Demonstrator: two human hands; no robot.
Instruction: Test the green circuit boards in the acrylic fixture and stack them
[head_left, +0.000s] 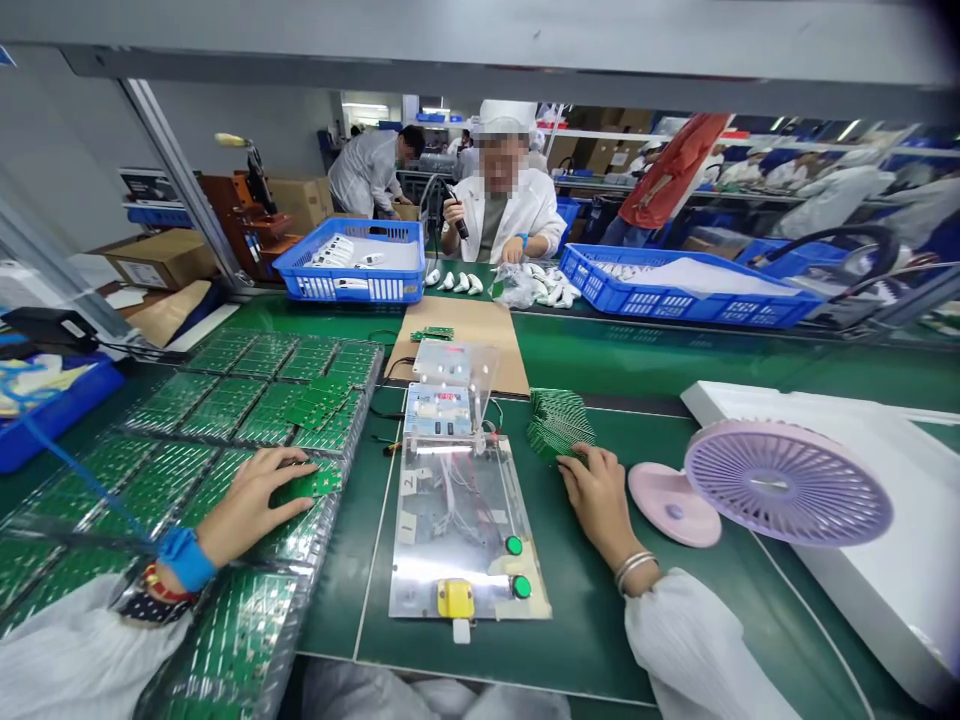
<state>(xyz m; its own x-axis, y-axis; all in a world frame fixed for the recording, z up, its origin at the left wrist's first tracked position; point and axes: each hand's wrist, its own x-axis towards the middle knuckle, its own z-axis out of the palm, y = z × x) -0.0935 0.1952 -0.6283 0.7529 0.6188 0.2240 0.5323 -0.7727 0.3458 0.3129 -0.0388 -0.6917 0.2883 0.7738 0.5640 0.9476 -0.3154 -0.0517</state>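
My left hand point(259, 500), with a blue strap at its wrist, is over the tray of green boards on the left. Its thumb and fingers grip a small green circuit board point(324, 479). On the right, my right hand point(598, 495) has its fingertips closed at the near edge of a stack of green circuit boards point(556, 422); the palm hides part of the grip. Between the hands lies a test fixture point(457, 530) with two green buttons, a yellow latch and a small display box point(437, 410) behind it.
A pink fan point(787, 482) stands beside my right arm, in front of a white foam box point(885, 600). Clear plastic trays point(307, 545) full of boards cover the left side. Blue baskets point(352, 285) and a co-worker point(506, 200) handling white parts are across the bench.
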